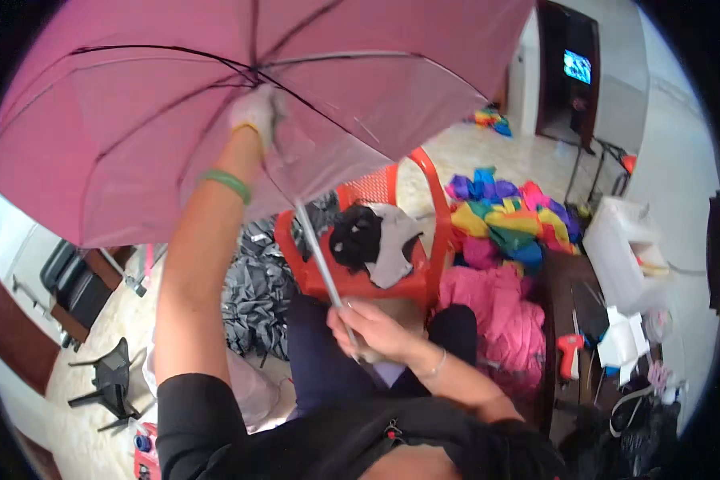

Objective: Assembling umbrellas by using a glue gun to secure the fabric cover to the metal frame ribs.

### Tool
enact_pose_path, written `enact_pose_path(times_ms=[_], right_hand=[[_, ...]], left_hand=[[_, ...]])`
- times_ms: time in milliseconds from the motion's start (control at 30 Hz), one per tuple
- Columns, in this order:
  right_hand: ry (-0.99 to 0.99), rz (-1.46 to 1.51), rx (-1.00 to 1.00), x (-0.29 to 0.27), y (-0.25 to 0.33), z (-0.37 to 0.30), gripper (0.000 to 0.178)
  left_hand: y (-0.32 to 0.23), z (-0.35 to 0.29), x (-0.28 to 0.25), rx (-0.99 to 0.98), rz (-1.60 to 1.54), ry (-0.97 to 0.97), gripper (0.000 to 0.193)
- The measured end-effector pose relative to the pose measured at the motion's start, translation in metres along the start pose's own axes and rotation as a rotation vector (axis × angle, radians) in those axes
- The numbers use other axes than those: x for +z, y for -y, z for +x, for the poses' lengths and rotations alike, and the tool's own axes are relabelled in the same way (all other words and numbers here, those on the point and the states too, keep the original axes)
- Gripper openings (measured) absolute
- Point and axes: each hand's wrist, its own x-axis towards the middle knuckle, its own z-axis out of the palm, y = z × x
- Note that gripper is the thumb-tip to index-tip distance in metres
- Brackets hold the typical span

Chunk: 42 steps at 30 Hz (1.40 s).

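Note:
A pink umbrella [152, 112] is spread open above me, its dark ribs fanning out from the hub on the underside. My left hand [255, 114], in a white glove, reaches up and is closed around the top of the shaft, just below where the ribs meet. Lower down, in front of my lap, my right hand [374, 330] has its fingers wrapped round the bottom part of the silvery shaft [318, 254]. The shaft slants from upper left to lower right. Whatever sits inside the left fist is hidden by the glove.
Ahead stands a red plastic chair [426, 292] with black and grey cloth [392, 244] on it. Colourful fabric [512, 228] and pink fabric [496, 312] pile to its right, dark grey fabric [256, 288] to its left. A red glue gun [569, 356] lies on the right-hand table.

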Motion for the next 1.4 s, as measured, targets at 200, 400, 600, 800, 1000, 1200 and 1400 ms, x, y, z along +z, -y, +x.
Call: enact_pose_path(times_ms=[200,400,600,800,1000,1200,1400], right_hand=[[-1.029,-1.615,-0.306,-0.099,0.06,-0.052,0.034],[-1.873,-1.988,0.669,-0.225,0.019,-0.301,0.042],[-1.999,-1.756,0.944,-0.238,-0.048,-0.389,0.067],[-1.883,-1.977,1.142,-0.214,-0.055,-0.384,0.068],[-1.757,-1.777,1.041,-0.189,-0.033,-0.36,0.058],[-1.647,-1.141,-0.19,-0.158,0.019,-0.179,0.032],[-1.22,-0.341,-0.135,-0.168,-0.024,-0.025,0.02]], left_hand=[[-0.037,0.037,-0.091,0.268,1.51,0.009,0.047],[-0.073,0.071,-0.107,0.12,1.599,-0.095,0.039],[-0.049,0.047,-0.006,0.148,1.662,0.157,0.041],[0.054,0.022,0.11,0.285,1.811,0.411,0.036],[0.163,0.033,0.18,0.487,1.782,0.523,0.028],[0.204,-0.045,0.235,0.515,1.724,0.604,0.025],[0.236,-0.138,0.209,0.696,0.98,0.38,0.041]])
